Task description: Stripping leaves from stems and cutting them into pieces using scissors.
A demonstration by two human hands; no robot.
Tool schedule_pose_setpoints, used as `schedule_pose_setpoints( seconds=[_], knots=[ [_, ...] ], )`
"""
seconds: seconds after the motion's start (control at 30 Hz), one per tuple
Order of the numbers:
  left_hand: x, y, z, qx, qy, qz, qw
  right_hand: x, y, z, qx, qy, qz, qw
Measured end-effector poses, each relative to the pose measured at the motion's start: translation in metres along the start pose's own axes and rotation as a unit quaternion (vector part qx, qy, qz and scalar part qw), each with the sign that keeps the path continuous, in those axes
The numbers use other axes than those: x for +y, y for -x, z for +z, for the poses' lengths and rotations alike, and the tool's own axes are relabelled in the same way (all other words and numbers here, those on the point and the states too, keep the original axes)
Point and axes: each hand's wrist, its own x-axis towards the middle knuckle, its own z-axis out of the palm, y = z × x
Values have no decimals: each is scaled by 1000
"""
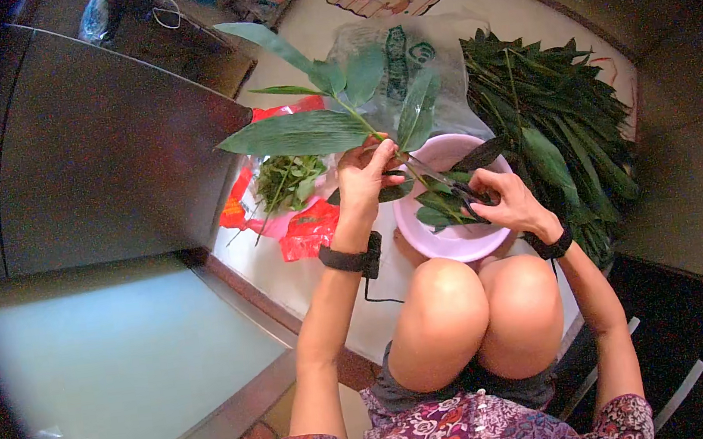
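My left hand (372,168) grips the stem of a leafy green branch (299,133), whose broad leaves spread up and to the left. In my right hand (505,199) is a pair of scissors (462,192) with dark handles, the blades pointing up and left toward the stem near my left hand. Below both hands stands a pink plastic basin (459,249) in front of my knees, with several cut green leaves (438,209) in it. Whether the blades touch the stem cannot be told.
A large pile of long dark green leaves (549,125) lies right of the basin. A clear plastic bag (449,46) with green print lies behind it. At left, trimmings (291,177) rest on a red plastic bag (310,227). A glass-topped surface (128,368) and dark cabinet (102,144) stand further left.
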Motion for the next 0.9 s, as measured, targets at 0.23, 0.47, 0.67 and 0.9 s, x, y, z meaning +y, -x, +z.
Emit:
schedule_pose_setpoints(
  seconds=[0.23, 0.47, 0.67, 0.9],
  knots=[
    [0, 4, -4, 4, 7, -12, 1000, 1, -4, 0, 5, 4, -41, 999],
    [-7, -1, -8, 38, -22, -8, 999, 33, -24, 14, 4, 13, -87, 996],
    [-12, -24, -17, 93, -63, 0, 994, 64, -63, 31, -27, 13, -112, 993],
    [-23, -33, -28, 122, -82, 0, 989, 76, -81, 52, -15, 69, -142, 987]
  ],
)
